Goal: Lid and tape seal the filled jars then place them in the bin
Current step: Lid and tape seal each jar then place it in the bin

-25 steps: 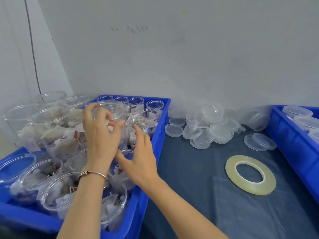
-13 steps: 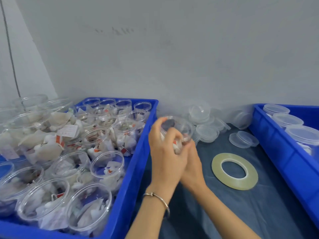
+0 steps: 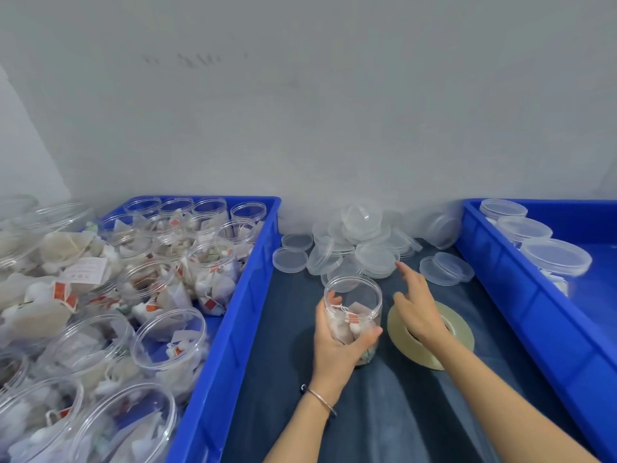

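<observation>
A clear open-topped jar (image 3: 354,305) filled with tea bags stands on the dark blue cloth (image 3: 384,412), and my left hand (image 3: 337,342) grips it round its lower half. My right hand (image 3: 417,309) is stretched out, fingers extended, over the flat ring of yellowish tape (image 3: 457,332), its fingertips close to the pile of clear lids (image 3: 364,242) at the back. It holds nothing. At the right stands a blue bin (image 3: 521,295) holding lidded jars (image 3: 556,257).
A blue bin (image 3: 247,295) on the left is packed with several open filled jars (image 3: 213,272). Two loose lids (image 3: 445,269) lie near the right bin. A grey wall rises just behind the table.
The jar has come down from mid-air onto the cloth, held now by my left hand alone. My right hand has left the jar and reached forward towards the lids.
</observation>
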### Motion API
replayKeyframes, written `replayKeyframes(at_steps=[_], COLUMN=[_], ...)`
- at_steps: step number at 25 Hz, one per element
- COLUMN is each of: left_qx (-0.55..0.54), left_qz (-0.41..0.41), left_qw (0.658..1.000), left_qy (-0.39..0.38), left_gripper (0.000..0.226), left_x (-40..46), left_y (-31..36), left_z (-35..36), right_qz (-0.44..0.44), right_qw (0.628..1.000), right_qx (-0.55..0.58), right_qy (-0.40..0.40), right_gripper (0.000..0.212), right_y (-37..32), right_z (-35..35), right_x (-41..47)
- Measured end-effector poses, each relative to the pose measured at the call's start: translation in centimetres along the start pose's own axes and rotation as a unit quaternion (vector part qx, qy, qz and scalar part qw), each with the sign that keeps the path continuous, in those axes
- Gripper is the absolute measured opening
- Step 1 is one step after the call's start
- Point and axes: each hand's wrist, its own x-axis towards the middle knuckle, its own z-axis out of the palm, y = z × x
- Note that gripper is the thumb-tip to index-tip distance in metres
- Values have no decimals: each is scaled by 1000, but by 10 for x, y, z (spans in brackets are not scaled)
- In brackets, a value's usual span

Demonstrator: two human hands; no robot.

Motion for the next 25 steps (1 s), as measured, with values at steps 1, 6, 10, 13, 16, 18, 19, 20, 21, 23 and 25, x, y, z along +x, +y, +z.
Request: replayKeyframes(at_steps=[1, 6, 10, 13, 16, 18, 19, 20, 21, 23, 25], left_qx=[-2, 14, 26, 38, 48, 52, 56, 61, 68, 86, 106], left_qz=[1, -10, -11, -15, -25, -31, -34, -37, -41, -42, -38], left_qw=[1000, 1000, 1000, 999, 998, 996, 995, 992, 989, 985, 981], left_qy=[1, -1, 4, -4, -24, -59, -79, -100, -120, -147, -161], left_gripper=[74, 81, 77, 75, 73, 73, 74, 74, 74, 73, 75], left_x=[0, 1, 0, 1, 2, 3, 3, 4, 4, 5, 8], left_y=[-3, -6, -6, -6, -2, 1, 3, 4, 6, 10, 12], left_z=[-1, -2, -3, -5, -8, -11, -12, -12, -11, -8, -5], right_qz=[21, 66, 18, -1, 76, 114, 118, 117, 112, 64, -53], right_qw=[998, 965, 896, 920, 991, 929, 917, 933, 956, 985, 989], right_qx=[-61, -215, -438, -392, 88, 352, 369, 309, 206, 34, -56], right_qy=[-11, -133, -68, 0, 62, -30, -91, -143, -175, -157, -129], right_gripper=[66, 79, 52, 36, 31, 29, 26, 26, 28, 33, 43], right_y=[1, 0, -1, -1, -23, -42, -47, -52, -54, -57, -66], right_z=[0, 15, 21, 12, -23, -51, -58, -62, -61, -55, -49], right_x=[14, 56, 45, 28, 21, 9, 1, -8, -16, -23, -27])
